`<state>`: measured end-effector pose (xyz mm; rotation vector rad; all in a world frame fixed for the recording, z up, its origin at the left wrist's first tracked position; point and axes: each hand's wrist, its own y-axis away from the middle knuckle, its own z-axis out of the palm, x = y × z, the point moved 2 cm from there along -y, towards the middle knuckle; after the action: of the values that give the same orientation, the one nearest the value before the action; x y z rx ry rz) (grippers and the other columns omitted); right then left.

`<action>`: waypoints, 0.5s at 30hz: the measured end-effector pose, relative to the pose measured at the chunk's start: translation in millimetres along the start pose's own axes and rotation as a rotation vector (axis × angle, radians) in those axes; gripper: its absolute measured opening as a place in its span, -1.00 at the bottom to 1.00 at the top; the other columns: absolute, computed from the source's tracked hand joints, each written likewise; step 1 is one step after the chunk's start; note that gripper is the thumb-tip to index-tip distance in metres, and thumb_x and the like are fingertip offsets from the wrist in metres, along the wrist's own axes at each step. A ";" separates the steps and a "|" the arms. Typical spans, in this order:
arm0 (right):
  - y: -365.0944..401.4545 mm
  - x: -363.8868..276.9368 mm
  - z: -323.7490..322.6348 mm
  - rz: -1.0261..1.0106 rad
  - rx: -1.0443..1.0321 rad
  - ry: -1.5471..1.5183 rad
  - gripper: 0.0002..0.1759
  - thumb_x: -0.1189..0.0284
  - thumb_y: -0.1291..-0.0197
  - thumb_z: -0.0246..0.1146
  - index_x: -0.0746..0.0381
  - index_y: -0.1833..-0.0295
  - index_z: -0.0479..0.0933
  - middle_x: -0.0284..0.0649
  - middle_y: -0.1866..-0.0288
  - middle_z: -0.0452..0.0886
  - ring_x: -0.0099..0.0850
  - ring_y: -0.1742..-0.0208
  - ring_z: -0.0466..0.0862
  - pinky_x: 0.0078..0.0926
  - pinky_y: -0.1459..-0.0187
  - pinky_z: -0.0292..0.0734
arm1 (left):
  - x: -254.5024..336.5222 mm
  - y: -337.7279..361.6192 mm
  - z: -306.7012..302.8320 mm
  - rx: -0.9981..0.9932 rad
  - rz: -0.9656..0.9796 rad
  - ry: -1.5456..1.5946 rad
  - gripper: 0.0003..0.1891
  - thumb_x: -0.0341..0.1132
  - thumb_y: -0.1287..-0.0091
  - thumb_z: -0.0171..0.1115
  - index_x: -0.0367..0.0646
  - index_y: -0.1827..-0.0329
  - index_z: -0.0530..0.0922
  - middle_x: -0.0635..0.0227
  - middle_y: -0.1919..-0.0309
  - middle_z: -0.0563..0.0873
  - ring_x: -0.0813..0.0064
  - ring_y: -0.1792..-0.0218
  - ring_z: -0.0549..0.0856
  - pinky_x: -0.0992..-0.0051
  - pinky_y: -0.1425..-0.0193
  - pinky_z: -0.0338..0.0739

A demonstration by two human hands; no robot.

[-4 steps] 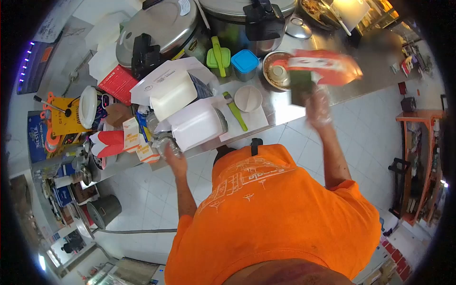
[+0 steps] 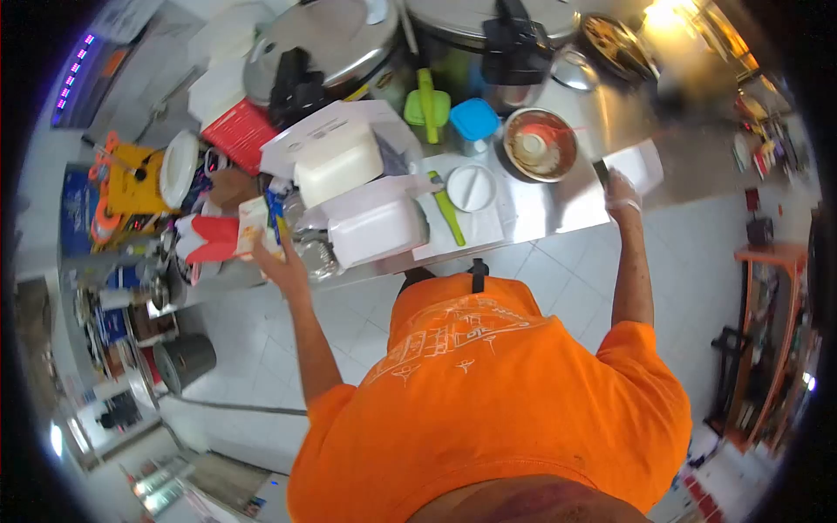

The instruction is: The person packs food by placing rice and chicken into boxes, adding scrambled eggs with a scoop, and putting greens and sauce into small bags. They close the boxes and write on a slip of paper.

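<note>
no readable text, no readable numbers

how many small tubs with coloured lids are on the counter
2. The green-lidded tub and the blue-lidded tub stand side by side at the back of the counter, beside the steel bowl. Clutter may hide others.

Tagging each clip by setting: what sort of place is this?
Probably a small takeaway food kitchen or stall: large steel cookers, white foam takeaway boxes and a metal bowl crowd a stainless steel counter.
</note>
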<state>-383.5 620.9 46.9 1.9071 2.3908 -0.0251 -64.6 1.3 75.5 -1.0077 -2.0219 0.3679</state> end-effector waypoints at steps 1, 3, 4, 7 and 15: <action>-11.0 20.7 41.1 0.043 -0.180 0.049 -0.65 0.44 -0.34 -0.05 0.23 -0.17 0.47 0.09 -0.08 0.60 0.06 -0.12 0.59 -0.01 -0.11 0.50 | 22.4 -39.6 -12.9 -0.034 0.091 0.012 -0.47 -0.27 -0.37 0.27 -0.38 -0.31 0.38 -0.08 -0.23 0.51 -0.02 -0.26 0.48 0.14 -0.37 0.30; -24.2 37.6 102.4 0.094 -0.201 0.089 -0.64 0.38 -0.32 -0.02 0.18 -0.16 0.49 0.05 -0.08 0.61 0.04 -0.12 0.59 0.00 -0.12 0.50 | 58.7 -119.1 -12.0 -0.096 0.279 0.062 -0.45 -0.28 -0.40 0.25 -0.36 -0.37 0.34 -0.06 -0.21 0.56 0.05 -0.24 0.52 0.21 -0.33 0.37; -25.5 38.0 111.8 0.123 -0.227 0.075 -0.64 0.35 -0.30 -0.01 0.14 -0.15 0.51 0.01 -0.10 0.61 0.04 -0.15 0.58 -0.02 -0.14 0.50 | 63.1 -147.0 1.4 -0.145 0.355 0.055 -0.39 -0.25 -0.40 0.24 -0.30 -0.44 0.27 -0.03 -0.23 0.57 0.07 -0.22 0.56 0.23 -0.32 0.38; -31.0 36.0 136.1 0.190 -0.337 0.082 -0.59 0.25 -0.26 0.02 0.02 -0.19 0.54 -0.09 -0.24 0.57 0.00 -0.27 0.52 -0.10 -0.26 0.44 | 73.8 -212.0 62.5 -0.484 0.216 0.239 -0.31 -0.29 -0.39 0.25 -0.19 -0.53 0.17 -0.04 -0.26 0.55 0.10 -0.25 0.55 0.29 -0.34 0.39; 11.5 -50.9 38.8 -0.009 0.703 -0.590 -0.60 0.52 -0.13 0.18 0.21 -0.13 0.59 -0.11 0.01 0.70 -0.25 0.02 0.71 -0.34 -0.08 0.57 | 79.9 -260.1 94.2 -0.863 -0.065 0.987 -0.09 -0.60 -0.17 0.40 0.01 -0.59 0.14 0.13 -0.19 0.61 0.43 -0.15 0.59 0.47 -0.26 0.48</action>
<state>-358.9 571.5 12.5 1.7278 2.0983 -1.3712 -301.4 -93.8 208.8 -1.2508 -1.2322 -0.9582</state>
